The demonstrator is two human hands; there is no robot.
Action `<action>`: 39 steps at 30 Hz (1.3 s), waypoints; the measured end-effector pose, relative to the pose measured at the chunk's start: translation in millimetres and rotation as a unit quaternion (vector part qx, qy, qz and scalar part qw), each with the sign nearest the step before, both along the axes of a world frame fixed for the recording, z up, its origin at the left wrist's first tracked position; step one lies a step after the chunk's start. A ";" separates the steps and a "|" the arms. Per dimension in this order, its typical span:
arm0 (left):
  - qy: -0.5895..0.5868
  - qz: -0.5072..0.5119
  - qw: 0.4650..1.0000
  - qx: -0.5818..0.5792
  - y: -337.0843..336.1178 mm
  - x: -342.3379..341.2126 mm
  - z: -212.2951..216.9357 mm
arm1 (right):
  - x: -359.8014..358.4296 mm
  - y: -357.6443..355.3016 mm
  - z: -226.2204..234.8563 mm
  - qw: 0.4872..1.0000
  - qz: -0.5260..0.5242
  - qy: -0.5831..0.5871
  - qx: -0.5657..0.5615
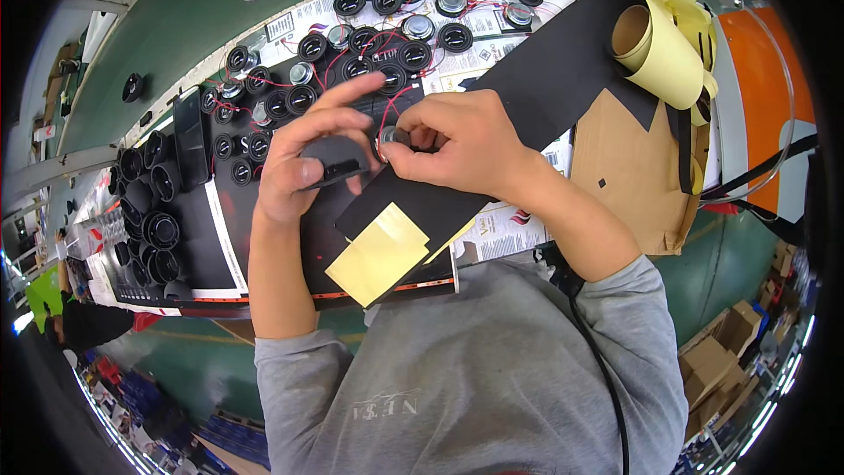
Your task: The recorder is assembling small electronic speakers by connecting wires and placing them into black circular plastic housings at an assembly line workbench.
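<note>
Over the middle of the bench, my left hand grips a round black plastic shell between thumb and fingers, with the index finger stretched out. Right beside it, my right hand is closed in a pinch on a small silver-backed speaker that trails red wire. The fingertips partly cover the speaker. Below both hands, a black sheet lies with its pale yellow backing paper folded out at the near end.
Several round black speakers with red wires spread over the far side. Black cup-shaped housings crowd the left, near a clear plastic bottle. A yellow paper roll and brown cardboard lie at right.
</note>
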State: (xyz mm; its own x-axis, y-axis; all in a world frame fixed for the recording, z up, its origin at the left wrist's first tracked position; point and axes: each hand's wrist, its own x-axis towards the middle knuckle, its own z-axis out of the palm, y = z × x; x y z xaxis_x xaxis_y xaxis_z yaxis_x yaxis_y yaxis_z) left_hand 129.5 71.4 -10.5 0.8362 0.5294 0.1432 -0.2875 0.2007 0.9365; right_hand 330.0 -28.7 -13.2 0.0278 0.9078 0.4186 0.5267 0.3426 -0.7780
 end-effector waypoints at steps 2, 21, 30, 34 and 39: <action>0.020 -0.063 0.998 -0.017 2.9 -2.5 3.7 | 2.2 -1.3 0.9 0.996 0.031 0.049 -0.073; -0.227 -0.045 0.924 -0.304 -0.2 1.3 -15.6 | 6.1 13.8 2.3 0.864 0.083 0.383 -0.317; -0.277 -0.010 0.888 -0.367 1.5 -6.0 -15.9 | -5.4 11.0 -14.4 0.877 0.106 0.384 -0.268; -0.267 0.047 0.890 -0.367 3.4 -6.0 -11.4 | 0.0 11.1 -8.3 0.968 0.018 0.206 -0.140; -0.189 0.171 0.884 -0.391 3.9 -0.7 -5.6 | 10.5 13.4 1.6 0.981 -0.024 0.190 -0.025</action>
State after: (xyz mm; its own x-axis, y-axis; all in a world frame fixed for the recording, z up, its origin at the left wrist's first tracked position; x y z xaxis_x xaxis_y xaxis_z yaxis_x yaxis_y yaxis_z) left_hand 128.8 75.3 -16.1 0.5783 0.8031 -0.1436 -0.7195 0.5850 0.3742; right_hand 340.5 -15.2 -11.6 0.2163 0.9208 0.3245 0.2104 0.2806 -0.9365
